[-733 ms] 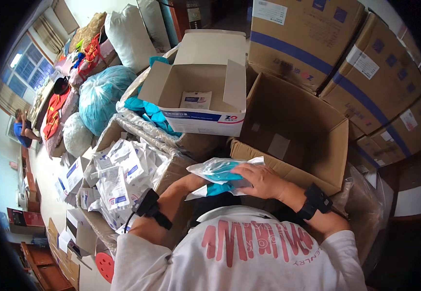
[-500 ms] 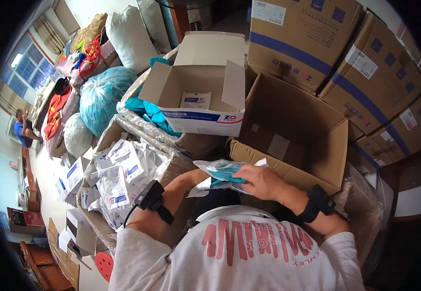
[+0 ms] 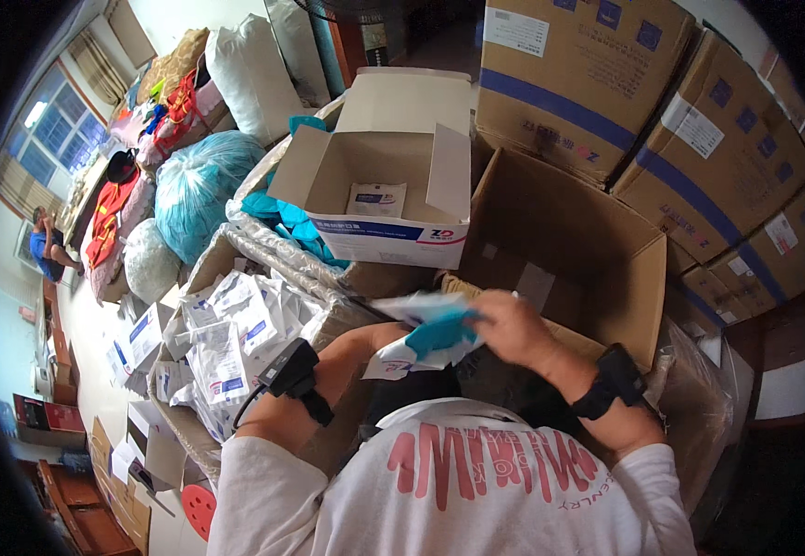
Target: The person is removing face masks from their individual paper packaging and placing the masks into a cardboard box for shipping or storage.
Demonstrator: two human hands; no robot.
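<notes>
In front of my chest my left hand (image 3: 389, 335) grips a white packet (image 3: 393, 366) with blue and red print; its fingers are mostly hidden behind the packet. Against the packet lies a teal folded fabric piece (image 3: 441, 334), smeared by motion. My right hand (image 3: 511, 326) has its fingers closed on the right end of the teal piece. An open white carton (image 3: 384, 250) beyond my hands holds one or more flat white packets (image 3: 376, 199). To the right of it stands an open brown cardboard box (image 3: 597, 250) with a pale patch on its bottom.
On the left, a plastic-lined box holds many white packets (image 3: 245, 315). Teal pieces (image 3: 282, 218) fill a lined box behind the white carton. Large sealed cartons (image 3: 560, 83) are stacked at the back right. Stuffed bags (image 3: 203, 190) stand far left, with a seated person (image 3: 47, 246) beyond.
My right hand has moved slightly up and right with the teal piece. The packet has tilted, showing more of its printed white face.
</notes>
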